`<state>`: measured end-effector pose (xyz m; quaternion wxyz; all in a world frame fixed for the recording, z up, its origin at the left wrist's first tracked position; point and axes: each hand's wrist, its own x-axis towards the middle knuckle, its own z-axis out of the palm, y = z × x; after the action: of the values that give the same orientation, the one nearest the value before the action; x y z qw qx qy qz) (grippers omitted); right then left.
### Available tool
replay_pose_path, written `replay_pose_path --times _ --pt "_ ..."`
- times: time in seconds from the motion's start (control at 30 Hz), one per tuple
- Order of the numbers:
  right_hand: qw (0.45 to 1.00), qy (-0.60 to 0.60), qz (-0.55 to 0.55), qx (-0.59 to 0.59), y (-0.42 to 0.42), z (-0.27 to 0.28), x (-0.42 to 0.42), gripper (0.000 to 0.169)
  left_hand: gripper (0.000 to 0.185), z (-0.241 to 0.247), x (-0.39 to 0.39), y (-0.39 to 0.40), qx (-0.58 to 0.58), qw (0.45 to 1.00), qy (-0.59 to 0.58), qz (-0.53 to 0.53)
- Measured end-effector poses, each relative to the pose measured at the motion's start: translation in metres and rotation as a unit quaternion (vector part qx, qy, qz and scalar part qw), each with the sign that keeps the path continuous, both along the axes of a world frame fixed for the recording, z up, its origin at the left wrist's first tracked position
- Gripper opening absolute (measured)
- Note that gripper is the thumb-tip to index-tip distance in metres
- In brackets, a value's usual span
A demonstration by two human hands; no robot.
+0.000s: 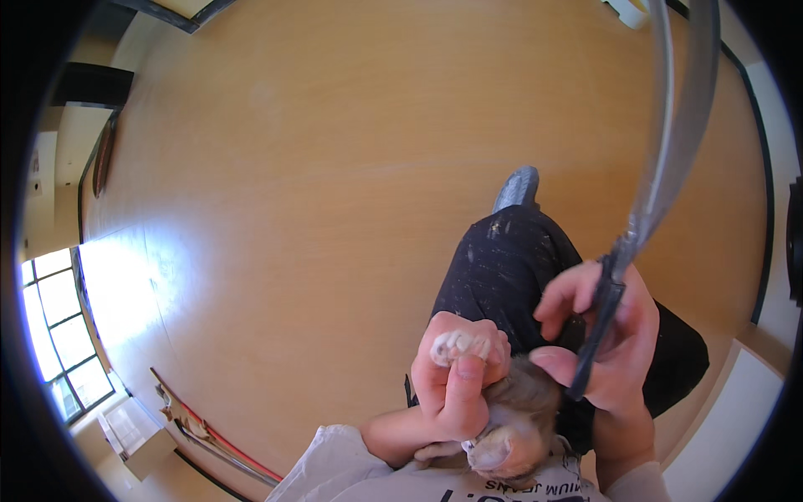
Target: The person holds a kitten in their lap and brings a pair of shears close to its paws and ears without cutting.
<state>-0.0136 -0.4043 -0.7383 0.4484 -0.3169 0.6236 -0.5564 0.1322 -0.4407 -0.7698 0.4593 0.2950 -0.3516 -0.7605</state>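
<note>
A small tan-grey kitten (527, 389) lies in the person's lap against the white shirt, its head at the bottom and partly hidden. My left hand (461, 376) grips one of its white paws (461, 345), with the thumb at the toes. Beside the kitten, to the right, my right hand (602, 332) has its fingers curled and the thumb apart from the forefinger. A long, blurred grey strap-like piece (677, 125) with a black end part (599, 339) crosses in front of that hand, close to the camera. Whether the hand holds it cannot be told.
Dark, speckled trousers (502, 270) and a grey shoe (517, 188) rest on the tan floor (313, 188). An orange-and-white cat (188, 420) is beside a red pole (232, 442) at lower left. A white cabinet-like box (128, 427) stands below the window (66, 332).
</note>
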Motion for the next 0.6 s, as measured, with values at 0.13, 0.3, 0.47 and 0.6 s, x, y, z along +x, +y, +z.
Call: replay_pose_path --times 0.13,0.3,0.47,0.6 --pt "0.995 -0.068 0.066 -0.035 -0.019 0.011 0.005 0.057 0.015 -0.016 0.008 0.013 -0.067 0.996 0.051 0.011" --pt "0.985 -0.140 0.098 -0.026 -0.025 0.010 0.000 0.052 0.014 -0.023 0.017 0.016 -0.125 0.991 -0.035 -0.038" --pt "0.985 -0.144 0.089 -0.015 -0.026 0.007 0.001 0.045 0.025 -0.009 0.026 0.018 -0.090 0.986 -0.110 -0.085" --pt "0.985 -0.145 0.088 -0.005 -0.027 0.006 0.003 0.043 0.029 -0.009 0.020 0.019 -0.072 0.989 -0.112 -0.064"
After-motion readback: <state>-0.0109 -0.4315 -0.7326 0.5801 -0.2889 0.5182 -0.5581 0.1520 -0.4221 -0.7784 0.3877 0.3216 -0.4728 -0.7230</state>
